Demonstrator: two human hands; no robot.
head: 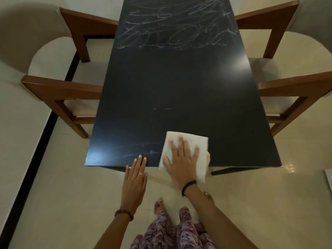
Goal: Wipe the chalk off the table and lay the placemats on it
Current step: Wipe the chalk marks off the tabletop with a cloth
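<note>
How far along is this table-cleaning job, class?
Done: the table's middle looks clean. In hand: the right hand presses a cloth flat at the near edge, beside faint smears. Left: the far scribbles, then placemats, none visible.

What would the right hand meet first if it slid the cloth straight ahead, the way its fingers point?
The right hand presses the cloth flat. Ahead lies bare dark table, then a short faint mark, and far off the chalk scribbles. Nothing solid blocks it.
</note>
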